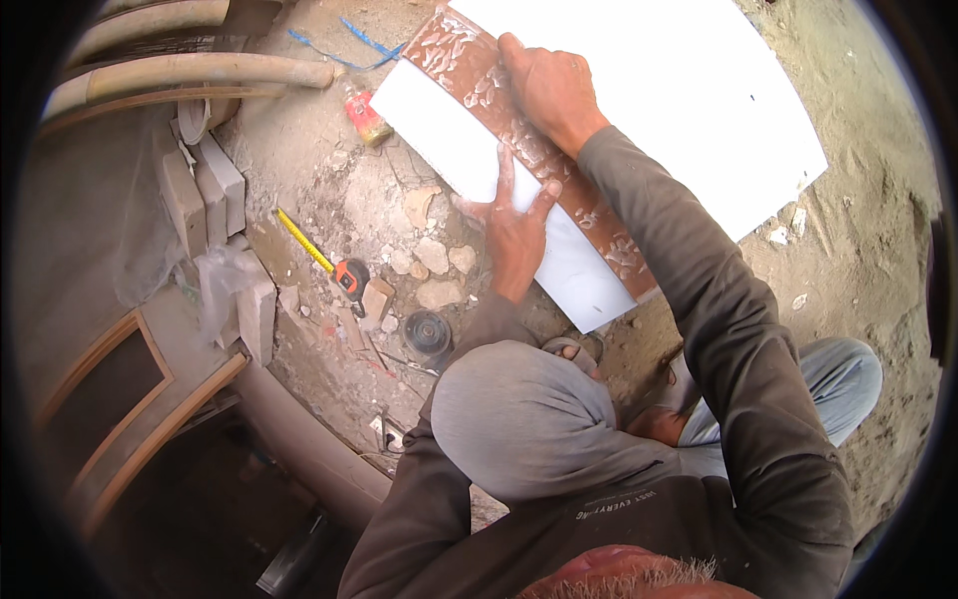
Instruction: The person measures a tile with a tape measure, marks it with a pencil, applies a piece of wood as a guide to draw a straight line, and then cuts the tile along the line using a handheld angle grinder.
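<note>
A long brown strip [609,240] with whitish smears lies diagonally across a large, glaring white sheet [718,110]. On its near left side a narrower white band [589,275] shows; whether it belongs to the same sheet cannot be made out. My left hand [514,235] rests with fingers spread on the white band and the strip's edge. Higher up, my right hand [554,95] is closed in a fist over the strip, knuckles up. What its fingers hold, if anything, is hidden.
Left of the sheet lie a partly extended tape measure [349,278], a red-labelled bottle [367,118], a dark round disc [428,333] and broken stones [439,293]. Pale blocks [205,190] and wooden poles [200,78] stand further left. Sandy ground [868,270] is at right.
</note>
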Tool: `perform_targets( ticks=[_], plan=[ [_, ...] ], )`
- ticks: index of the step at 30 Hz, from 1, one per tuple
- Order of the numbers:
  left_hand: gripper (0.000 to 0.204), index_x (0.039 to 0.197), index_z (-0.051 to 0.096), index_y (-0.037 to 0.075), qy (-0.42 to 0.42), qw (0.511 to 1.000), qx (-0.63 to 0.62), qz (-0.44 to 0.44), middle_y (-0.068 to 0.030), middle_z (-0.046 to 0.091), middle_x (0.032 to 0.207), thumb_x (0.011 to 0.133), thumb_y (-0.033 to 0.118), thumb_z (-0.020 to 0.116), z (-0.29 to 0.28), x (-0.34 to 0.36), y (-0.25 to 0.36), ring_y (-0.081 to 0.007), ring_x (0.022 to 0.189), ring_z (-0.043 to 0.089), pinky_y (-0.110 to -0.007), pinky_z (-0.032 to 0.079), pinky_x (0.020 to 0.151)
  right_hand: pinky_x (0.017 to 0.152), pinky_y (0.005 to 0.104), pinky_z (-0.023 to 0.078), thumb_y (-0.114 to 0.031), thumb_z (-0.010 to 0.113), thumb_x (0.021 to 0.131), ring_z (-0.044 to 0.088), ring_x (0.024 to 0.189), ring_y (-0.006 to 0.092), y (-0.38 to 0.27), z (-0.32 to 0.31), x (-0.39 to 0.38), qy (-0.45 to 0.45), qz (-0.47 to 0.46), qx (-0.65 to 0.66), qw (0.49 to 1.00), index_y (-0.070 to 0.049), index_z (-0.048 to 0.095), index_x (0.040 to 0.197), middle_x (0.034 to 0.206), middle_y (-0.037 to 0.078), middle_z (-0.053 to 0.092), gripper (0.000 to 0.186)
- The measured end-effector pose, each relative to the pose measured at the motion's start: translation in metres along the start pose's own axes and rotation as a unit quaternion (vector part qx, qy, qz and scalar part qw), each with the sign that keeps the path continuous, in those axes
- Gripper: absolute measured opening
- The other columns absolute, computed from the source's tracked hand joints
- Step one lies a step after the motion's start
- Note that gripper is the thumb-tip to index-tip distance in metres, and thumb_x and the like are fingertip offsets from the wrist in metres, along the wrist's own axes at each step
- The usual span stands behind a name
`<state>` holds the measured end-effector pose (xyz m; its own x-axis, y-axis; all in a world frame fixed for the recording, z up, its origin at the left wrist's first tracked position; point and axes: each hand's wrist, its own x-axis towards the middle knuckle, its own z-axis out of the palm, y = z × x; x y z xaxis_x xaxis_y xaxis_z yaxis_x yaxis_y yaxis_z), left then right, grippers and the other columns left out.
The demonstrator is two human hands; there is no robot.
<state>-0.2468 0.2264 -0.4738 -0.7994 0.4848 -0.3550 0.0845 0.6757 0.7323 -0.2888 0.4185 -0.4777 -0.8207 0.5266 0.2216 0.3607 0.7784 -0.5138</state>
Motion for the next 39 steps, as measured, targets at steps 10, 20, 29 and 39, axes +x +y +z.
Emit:
perform_targets(
  ticks=[10, 20, 29, 39],
  plan=[
    [0.087, 0.160, 0.031, 0.003, 0.002, 0.996, 0.090, -0.012, -0.0318, 0.039, 0.156, 0.093, 0.039, 0.073, -0.001, -0.001, 0.010, -0.0436, 0.148, 0.034, -0.046, 0.022, 0.123, 0.053, 0.0443, 0.053, -0.011, 0.055, 0.096, 0.070, 0.059, 0.0328, 0.000, 0.001, 0.001, -0.021, 0.022, 0.019, 0.999, -0.003, 0.056, 0.106, 0.068, 0.017, 0.069, 0.013],
    [0.087, 0.162, 0.030, 0.027, 0.014, 0.997, 0.072, 0.014, -0.0654, -0.009, 0.139, 0.090, 0.048, 0.074, 0.002, 0.003, -0.009, -0.0747, 0.139, -0.012, -0.073, 0.006, 0.116, 0.055, 0.0434, 0.055, -0.008, 0.056, 0.094, 0.071, 0.060, 0.0319, 0.001, 0.001, 0.000, -0.011, 0.022, 0.037, 0.999, -0.003, 0.057, 0.108, 0.067, 0.016, 0.069, 0.015],
    [0.086, 0.162, 0.027, 0.015, -0.020, 0.999, 0.012, 0.048, -0.0554, 0.016, 0.143, 0.094, 0.043, 0.072, -0.001, 0.002, 0.001, -0.0654, 0.139, 0.006, -0.065, 0.014, 0.117, 0.054, 0.0435, 0.054, -0.011, 0.054, 0.097, 0.070, 0.058, 0.0326, 0.004, 0.011, -0.001, 0.028, 0.019, 0.026, 0.999, -0.006, 0.054, 0.099, 0.064, 0.015, 0.068, 0.005],
    [0.090, 0.160, 0.027, 0.003, 0.012, 0.977, 0.208, 0.033, -0.0430, 0.039, 0.148, 0.094, 0.042, 0.072, -0.001, -0.002, 0.009, -0.0529, 0.144, 0.034, -0.051, 0.021, 0.122, 0.052, 0.0435, 0.053, -0.011, 0.055, 0.096, 0.069, 0.056, 0.0334, 0.006, 0.007, 0.001, 0.029, 0.017, 0.033, 0.999, -0.004, 0.056, 0.097, 0.064, 0.017, 0.068, 0.007]
  ],
)
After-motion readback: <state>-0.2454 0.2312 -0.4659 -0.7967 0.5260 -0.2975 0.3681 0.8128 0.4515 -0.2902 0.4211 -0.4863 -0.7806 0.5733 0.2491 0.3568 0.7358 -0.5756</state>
